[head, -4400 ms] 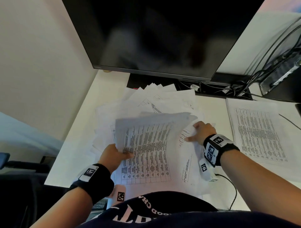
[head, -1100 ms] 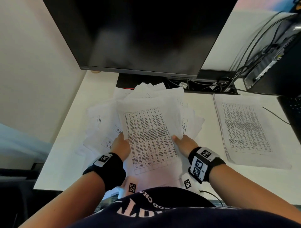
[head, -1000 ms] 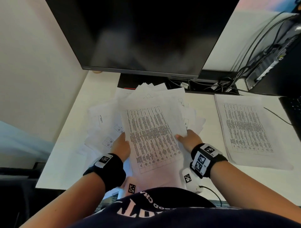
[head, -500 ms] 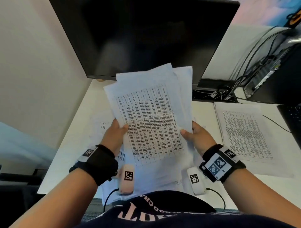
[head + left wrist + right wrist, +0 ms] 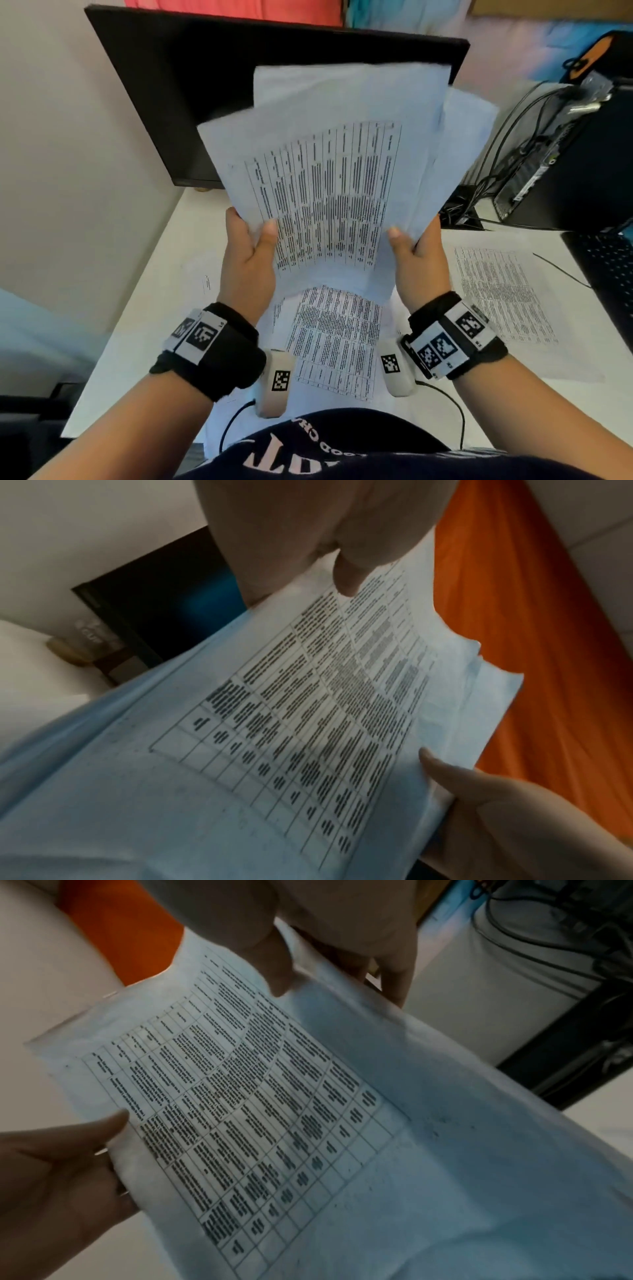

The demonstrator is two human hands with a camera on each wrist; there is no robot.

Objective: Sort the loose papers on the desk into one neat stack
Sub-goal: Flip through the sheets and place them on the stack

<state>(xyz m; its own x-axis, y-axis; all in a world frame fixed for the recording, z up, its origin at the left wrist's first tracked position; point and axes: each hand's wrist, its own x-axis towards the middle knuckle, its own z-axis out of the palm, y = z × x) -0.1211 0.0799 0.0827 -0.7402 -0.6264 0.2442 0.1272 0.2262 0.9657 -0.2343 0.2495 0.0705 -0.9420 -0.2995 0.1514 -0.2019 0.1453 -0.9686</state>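
Note:
I hold a bundle of printed sheets [image 5: 335, 178] upright above the desk, its top page showing a table of text. My left hand [image 5: 248, 253] grips the bundle's left edge, thumb on the front page. My right hand [image 5: 416, 253] grips the right edge the same way. The sheets fan out unevenly at the top. The left wrist view shows the bundle [image 5: 308, 723] pinched under my left hand [image 5: 342, 569]; the right wrist view shows the bundle [image 5: 274, 1110] under my right hand [image 5: 308, 961]. Another printed sheet [image 5: 335, 339] lies flat on the desk below the bundle.
A separate stack of printed pages [image 5: 503, 294] lies on the white desk [image 5: 144, 329] to the right. A black monitor [image 5: 191, 102] stands behind the bundle. A computer case [image 5: 575, 164] with cables [image 5: 507, 137] sits at the right; a faint sheet [image 5: 205, 284] lies left.
Both hands gathered the loose sheets from the desk and lifted them. Since half a second ago the bundle has risen higher and stands more upright in front of the monitor.

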